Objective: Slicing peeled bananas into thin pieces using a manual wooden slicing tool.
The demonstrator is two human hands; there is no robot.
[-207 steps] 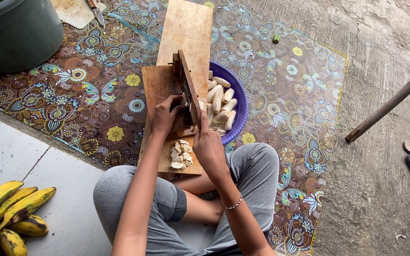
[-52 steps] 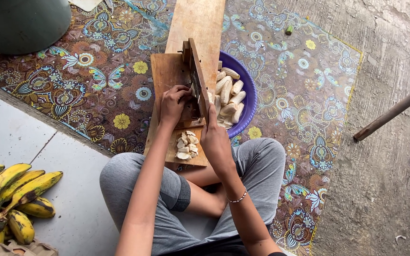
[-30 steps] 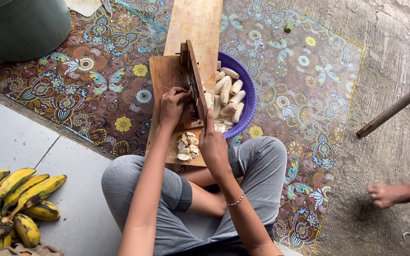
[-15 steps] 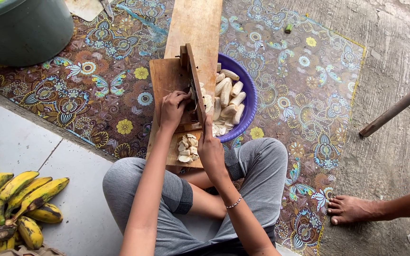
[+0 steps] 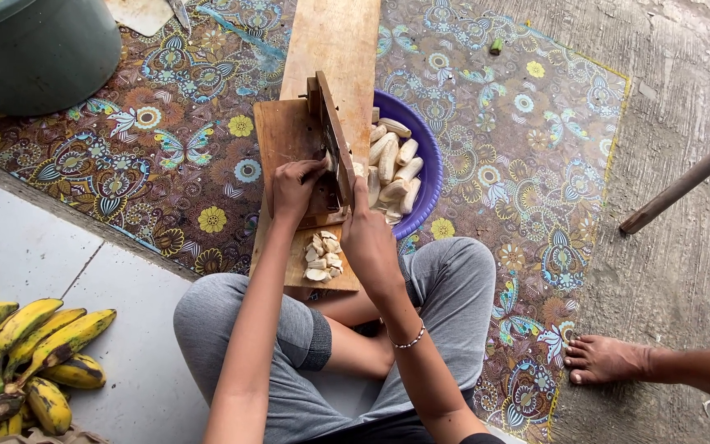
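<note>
From the head camera, looking down, the person sat cross-legged on a patterned floor mat [image 5: 158, 164] with a wooden slicing board [image 5: 289, 140] in front of the knees. The left hand [image 5: 293, 185] was curled closed around a peeled banana piece, mostly hidden under the fingers, pressed against the upright blade [image 5: 334, 144] fixed on the board. The right hand [image 5: 367, 238] rested just right of the blade; whether it gripped anything could not be told. A small heap of banana slices [image 5: 322, 256] lay on the board's near end.

The peeled fruit looked soft, light and somewhat slippery, likely to bruise or break under a hard squeeze; holding it at the end away from the blade seemed safest, since the fingertips sat very near the cutting edge.

Just right of the board stood a purple bowl [image 5: 429, 164] of peeled bananas, touching it. Room to the left over the mat was open. A bunch of unpeeled bananas [image 5: 18, 353] lay far left, a green tub [image 5: 34, 57] at the far corner, and another person's bare foot [image 5: 606, 359] near right.
</note>
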